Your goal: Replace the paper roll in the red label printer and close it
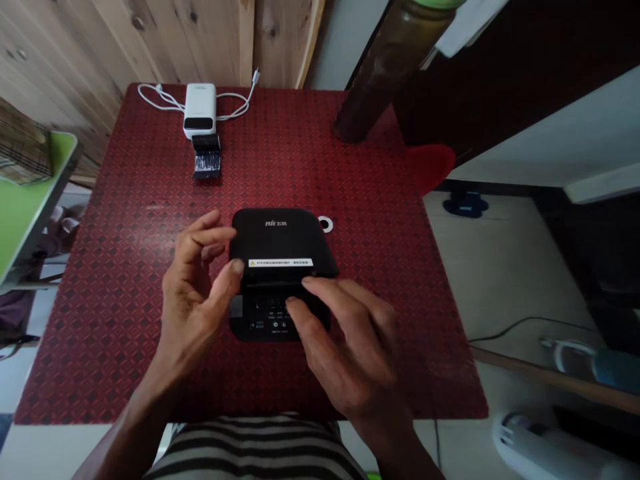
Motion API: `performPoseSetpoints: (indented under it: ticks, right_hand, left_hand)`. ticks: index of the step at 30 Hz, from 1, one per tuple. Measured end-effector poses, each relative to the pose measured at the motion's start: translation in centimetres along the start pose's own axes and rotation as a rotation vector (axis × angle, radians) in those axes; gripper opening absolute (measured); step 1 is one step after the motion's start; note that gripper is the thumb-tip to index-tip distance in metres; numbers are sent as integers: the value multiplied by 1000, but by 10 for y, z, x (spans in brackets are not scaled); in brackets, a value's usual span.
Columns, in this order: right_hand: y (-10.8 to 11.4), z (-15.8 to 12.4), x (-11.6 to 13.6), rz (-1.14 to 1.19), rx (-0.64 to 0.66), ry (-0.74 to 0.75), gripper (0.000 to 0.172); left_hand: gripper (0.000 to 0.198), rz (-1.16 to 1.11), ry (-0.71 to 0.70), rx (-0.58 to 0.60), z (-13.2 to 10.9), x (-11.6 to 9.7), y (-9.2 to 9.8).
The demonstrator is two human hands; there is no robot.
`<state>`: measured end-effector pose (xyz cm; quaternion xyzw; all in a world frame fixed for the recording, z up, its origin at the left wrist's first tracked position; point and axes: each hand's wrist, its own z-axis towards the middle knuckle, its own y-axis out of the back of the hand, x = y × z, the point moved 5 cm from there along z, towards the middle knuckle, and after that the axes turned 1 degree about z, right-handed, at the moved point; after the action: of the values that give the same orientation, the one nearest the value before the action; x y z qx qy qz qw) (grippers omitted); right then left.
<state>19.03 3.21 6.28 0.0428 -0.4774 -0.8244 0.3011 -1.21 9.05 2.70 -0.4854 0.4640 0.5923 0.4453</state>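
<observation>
On the red table [280, 160], a black device [283, 243] sits between the left hand [193, 287], at its edge, and the right hand [355, 340], over its front, both with thumb and fingers apart. A white corded box [201, 103] lies beyond, a white ring [330, 225] beside the device.

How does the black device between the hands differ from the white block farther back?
Size: the black device is larger than the white block. Markings: the device bears a white label, the block a black panel. Contact: the left hand and right hand are at the device; the block sits untouched. Both things rest on the red tabletop.
</observation>
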Motion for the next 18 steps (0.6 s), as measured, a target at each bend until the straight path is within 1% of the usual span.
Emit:
performPoseSetpoints:
  ticks: [2, 4, 6, 8, 14, 18]
  right_hand:
    - [-3, -2, -1, 2, -4, -29, 23]
    - [-7, -3, -3, 63, 9, -33, 23]
    - [-11, -4, -4, 119, 16, -19, 24]
    - [-12, -4, -5, 133, 18, -18, 24]
    - [-11, -2, -3, 151, 33, -62, 18]
    - [-13, -1, -3, 168, 22, -86, 14]
  left_hand:
    - [47, -64, 66, 32, -7, 9, 0]
    - [59, -96, 153, 85, -13, 18, -1]
    - [62, -109, 229, 126, -16, 25, -2]
    - [64, -123, 264, 148, -18, 27, -3]
    - [60, -124, 254, 150, -20, 26, -4]
    - [62, -122, 264, 149, -19, 27, -5]
